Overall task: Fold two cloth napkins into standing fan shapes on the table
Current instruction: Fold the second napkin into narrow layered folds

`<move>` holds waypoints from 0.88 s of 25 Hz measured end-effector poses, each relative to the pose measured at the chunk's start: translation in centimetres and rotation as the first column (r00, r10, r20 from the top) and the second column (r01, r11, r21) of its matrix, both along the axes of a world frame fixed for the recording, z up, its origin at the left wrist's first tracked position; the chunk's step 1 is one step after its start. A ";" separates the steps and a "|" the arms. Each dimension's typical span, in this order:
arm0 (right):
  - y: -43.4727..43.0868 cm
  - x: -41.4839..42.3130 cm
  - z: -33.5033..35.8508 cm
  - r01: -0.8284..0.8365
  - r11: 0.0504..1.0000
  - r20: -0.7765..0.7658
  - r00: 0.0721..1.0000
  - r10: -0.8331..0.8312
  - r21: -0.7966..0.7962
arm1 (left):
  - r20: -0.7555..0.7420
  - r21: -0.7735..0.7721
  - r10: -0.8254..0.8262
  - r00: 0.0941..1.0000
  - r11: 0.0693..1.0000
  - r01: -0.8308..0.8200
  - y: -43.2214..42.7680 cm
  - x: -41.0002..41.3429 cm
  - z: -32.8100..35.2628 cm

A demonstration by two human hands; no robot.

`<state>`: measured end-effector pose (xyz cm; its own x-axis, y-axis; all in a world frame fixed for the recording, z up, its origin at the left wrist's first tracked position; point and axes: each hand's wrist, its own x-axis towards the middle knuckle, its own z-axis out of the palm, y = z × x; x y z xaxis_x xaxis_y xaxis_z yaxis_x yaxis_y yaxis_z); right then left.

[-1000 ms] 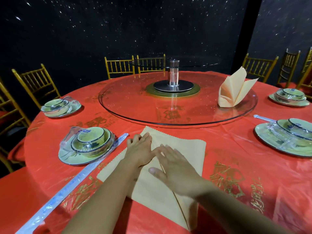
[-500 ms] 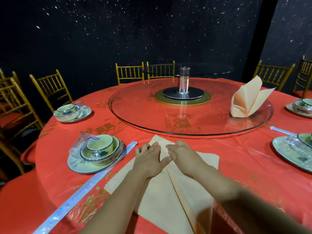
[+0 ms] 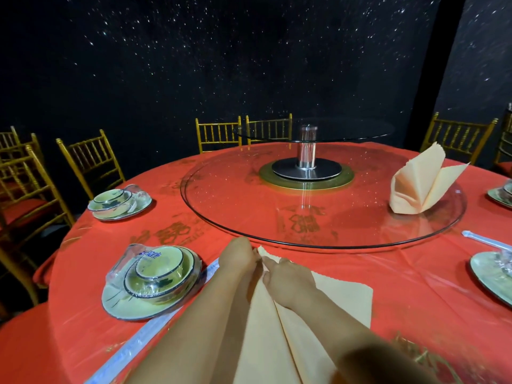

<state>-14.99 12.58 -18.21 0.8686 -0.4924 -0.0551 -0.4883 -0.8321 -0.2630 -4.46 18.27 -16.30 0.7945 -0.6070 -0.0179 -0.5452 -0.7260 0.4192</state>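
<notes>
Napkin work is, by my reading, about half done. In the lower middle of the frame the flat napkin (image 3: 343, 297) lies on the red worktop (image 3: 415, 273), with one long diagonal fold raised along it and no pleats visible. At its far corner the left hand (image 3: 239, 259) rests on the cloth; its fingertips are hidden, so I cannot tell its grip. Just beside it the right hand (image 3: 288, 281) pinches the same corner, a narrow grip on the cloth. At the right of the frame the folded napkin (image 3: 424, 187) stands upright on the glass turntable (image 3: 249, 206), seemingly finished. Shaping and standing the flat one remain.
</notes>
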 end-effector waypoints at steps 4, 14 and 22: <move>0.1 0.6 0.0 0.064 0.996 0.045 0.997 -0.061 -0.056 | -0.086 0.019 0.020 0.996 1.000 -0.019 -0.7 1.0 -0.4; 0.1 0.7 -0.1 0.099 0.995 0.154 0.983 -0.102 0.026 | -0.347 -0.164 0.059 0.936 0.979 -0.122 -0.8 2.1 0.2; 0.3 0.9 -0.8 0.104 0.994 0.167 0.981 -0.097 -0.034 | -0.427 -0.182 0.037 0.903 0.975 -0.126 -0.9 2.2 0.6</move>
<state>-14.07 12.85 -19.01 0.8102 -0.5762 0.1072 -0.5228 -0.7932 -0.3125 -2.27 17.41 -15.74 0.7870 -0.5662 -0.2451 -0.2288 -0.6368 0.7363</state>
